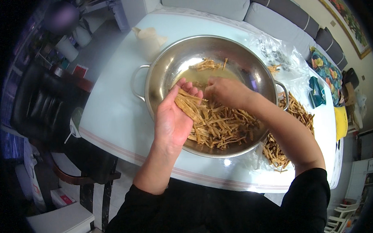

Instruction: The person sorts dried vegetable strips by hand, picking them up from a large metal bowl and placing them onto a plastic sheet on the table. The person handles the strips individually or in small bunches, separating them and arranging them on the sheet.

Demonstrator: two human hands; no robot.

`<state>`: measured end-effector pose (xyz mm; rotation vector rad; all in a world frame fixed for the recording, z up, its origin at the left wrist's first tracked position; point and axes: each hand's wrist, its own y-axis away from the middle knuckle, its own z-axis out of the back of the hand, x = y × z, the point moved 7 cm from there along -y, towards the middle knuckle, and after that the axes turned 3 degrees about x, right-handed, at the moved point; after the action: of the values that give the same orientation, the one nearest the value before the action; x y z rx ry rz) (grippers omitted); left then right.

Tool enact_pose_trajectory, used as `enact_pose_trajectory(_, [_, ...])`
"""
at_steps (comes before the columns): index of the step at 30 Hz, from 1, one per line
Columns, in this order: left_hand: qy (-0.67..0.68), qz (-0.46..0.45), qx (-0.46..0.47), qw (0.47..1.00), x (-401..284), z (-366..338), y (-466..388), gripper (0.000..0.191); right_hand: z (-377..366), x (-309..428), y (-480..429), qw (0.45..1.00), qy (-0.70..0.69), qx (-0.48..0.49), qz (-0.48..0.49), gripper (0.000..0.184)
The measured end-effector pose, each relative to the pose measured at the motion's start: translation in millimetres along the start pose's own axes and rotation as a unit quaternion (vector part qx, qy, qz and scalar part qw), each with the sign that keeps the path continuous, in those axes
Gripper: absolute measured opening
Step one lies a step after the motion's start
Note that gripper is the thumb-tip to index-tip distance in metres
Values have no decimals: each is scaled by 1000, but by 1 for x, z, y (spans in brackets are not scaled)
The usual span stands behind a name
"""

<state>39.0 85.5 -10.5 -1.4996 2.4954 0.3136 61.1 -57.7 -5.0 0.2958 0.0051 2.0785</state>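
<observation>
A wide stainless steel basin (163, 72) with two loop handles stands before me, with shallow yellowish liquid (231, 74) in it. On my left hand (171, 124), palm up over the basin's left side, lies a bundle of yellowish-brown dried plant strips (187, 107), held by the curled fingers. My right hand (227, 92) is over the middle of the basin, fingers bent and blurred; whether it pinches a strip I cannot tell. Loose strips (224, 129) heap in the near part of the basin. Against the far inner wall rests a small clump of strips (206, 65).
Beside the basin on the right, more dried strips (275, 150) lie on a clear plastic bag (284, 56). A teal packet (317, 92) sits farther right. Some beige crumpled material (150, 42) stands at the back left of the white table (118, 103). Left of it is a black chair (35, 100).
</observation>
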Motion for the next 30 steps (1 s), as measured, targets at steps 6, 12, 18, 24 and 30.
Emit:
enact_pose_trajectory(6, [1, -4, -4, 1000, 1, 0, 0, 28, 13, -6, 9, 995, -71, 33, -56, 12])
enact_pose_trajectory(12, [43, 40, -4, 998, 5, -8, 1, 30, 49, 0, 12, 908, -412, -73, -7, 20])
enact_pose_trajectory(18, [1, 35, -17, 999, 3, -3, 0, 20, 55, 12, 38, 987, -90, 19, -135, 29])
enact_pose_trajectory(24, [-3, 57, 9, 998, 7, -5, -3, 15, 5, 6, 65, 974, -131, 126, -134, 42])
enact_pose_trajectory(30, [-38, 34, -1, 999, 0, -1, -3, 14, 31, 27, 54, 906, -402, 45, -121, 39])
